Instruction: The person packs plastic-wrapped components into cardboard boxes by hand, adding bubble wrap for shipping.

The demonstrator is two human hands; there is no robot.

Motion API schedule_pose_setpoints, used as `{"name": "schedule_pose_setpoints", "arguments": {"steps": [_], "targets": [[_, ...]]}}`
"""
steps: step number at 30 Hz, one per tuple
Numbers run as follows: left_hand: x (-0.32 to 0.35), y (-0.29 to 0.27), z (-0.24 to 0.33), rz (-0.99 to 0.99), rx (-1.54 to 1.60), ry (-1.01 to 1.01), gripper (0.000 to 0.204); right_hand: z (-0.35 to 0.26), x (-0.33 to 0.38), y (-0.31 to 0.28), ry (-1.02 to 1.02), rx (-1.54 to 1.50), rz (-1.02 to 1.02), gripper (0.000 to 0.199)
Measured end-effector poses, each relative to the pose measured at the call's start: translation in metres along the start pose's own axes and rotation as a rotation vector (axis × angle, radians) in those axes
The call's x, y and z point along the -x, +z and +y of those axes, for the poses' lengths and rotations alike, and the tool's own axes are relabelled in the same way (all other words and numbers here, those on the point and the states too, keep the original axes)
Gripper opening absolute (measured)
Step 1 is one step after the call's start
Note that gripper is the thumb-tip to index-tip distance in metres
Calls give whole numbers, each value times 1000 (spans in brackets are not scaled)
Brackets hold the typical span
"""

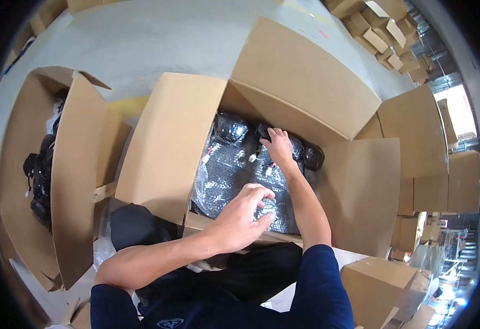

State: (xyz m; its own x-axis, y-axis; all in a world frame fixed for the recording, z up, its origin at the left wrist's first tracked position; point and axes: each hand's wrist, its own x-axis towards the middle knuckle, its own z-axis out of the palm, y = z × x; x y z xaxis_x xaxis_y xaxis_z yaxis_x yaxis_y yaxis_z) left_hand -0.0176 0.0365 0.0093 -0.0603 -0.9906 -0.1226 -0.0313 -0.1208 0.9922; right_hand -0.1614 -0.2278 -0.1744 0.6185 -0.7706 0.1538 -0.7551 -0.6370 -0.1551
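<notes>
A large open cardboard box (158,142) stands before me, lined with bubble wrap (223,175). Along its far side sit several glossy black rounded parts, among them a domed one (230,128) at the left and another (313,158) at the right. Thin cables with white connectors (268,171) lie on the wrap. At the far side, my right hand (278,147) has its fingers curled over a black part (262,131), mostly covered by the hand. My left hand (244,216) hovers over the near side of the box, fingers bent and apart, holding nothing.
On the left stands another open carton (75,181) with several black parts (41,181) inside. Raised flaps (306,71) surround the box before me. Cartons (380,288) stand at the right, and a pile of boxes (380,33) lies at the far right.
</notes>
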Motion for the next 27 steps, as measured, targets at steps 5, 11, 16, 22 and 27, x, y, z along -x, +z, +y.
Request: {"name": "schedule_pose_setpoints", "arguments": {"steps": [5, 11, 16, 22, 27], "targets": [[8, -6, 3, -23, -17, 61, 37, 2, 20, 26, -207, 287, -62, 48], [15, -4, 7, -13, 2, 155, 38, -3, 28, 30, -401, 455, 69, 48], [16, -6, -1, 57, -58, 205, 37, -25, 27, 41, -409, 492, 70, 33], [24, -6, -1, 72, -115, 215, 41, -14, 34, 55, -161, 411, -194, 13], [7, 5, -4, 70, -165, 265, 40, 18, 40, 33, 105, 173, -212, 28]]}}
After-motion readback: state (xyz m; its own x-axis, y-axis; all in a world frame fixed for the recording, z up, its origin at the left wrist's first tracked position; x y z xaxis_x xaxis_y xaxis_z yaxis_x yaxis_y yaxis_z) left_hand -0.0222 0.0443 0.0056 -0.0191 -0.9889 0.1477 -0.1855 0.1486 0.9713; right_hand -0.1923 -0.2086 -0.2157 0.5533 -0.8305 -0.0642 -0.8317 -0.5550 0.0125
